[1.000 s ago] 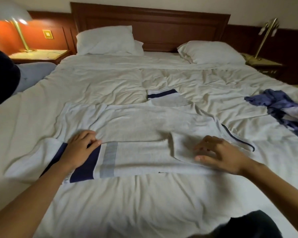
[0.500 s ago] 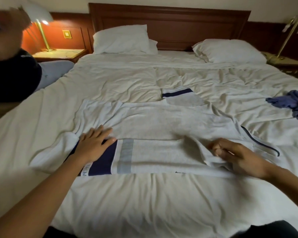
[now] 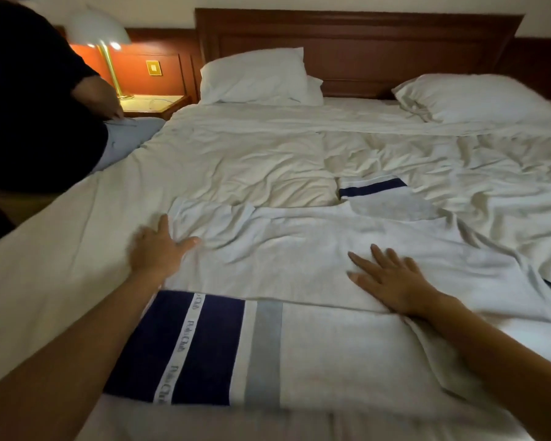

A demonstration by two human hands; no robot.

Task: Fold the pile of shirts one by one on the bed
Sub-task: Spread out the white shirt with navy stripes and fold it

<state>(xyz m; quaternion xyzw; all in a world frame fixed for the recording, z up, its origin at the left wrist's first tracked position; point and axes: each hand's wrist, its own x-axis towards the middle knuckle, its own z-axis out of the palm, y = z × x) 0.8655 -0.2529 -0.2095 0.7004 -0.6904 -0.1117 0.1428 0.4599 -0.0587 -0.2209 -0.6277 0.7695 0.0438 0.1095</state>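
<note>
A white shirt (image 3: 299,249) with navy and grey bands lies spread across the bed (image 3: 236,160). Its near strip is folded over, showing the navy band (image 3: 185,345) with white lettering. One sleeve with a navy stripe (image 3: 376,194) sticks out on the far side. My left hand (image 3: 159,249) lies flat with fingers spread on the shirt's far left corner. My right hand (image 3: 392,278) rests flat and open on the shirt's body, right of centre. Neither hand grips any cloth.
Two white pillows (image 3: 258,78) (image 3: 471,98) lean at the wooden headboard (image 3: 363,39). Another person in dark clothes (image 3: 29,106) sits at the bed's left edge. A lit brass lamp (image 3: 105,36) stands on the bedside table (image 3: 153,103) behind them.
Both hands left the folded near strip and moved forward onto the shirt's body, now flat and open. The view moved closer and left, so the blue clothes at right are out of frame.
</note>
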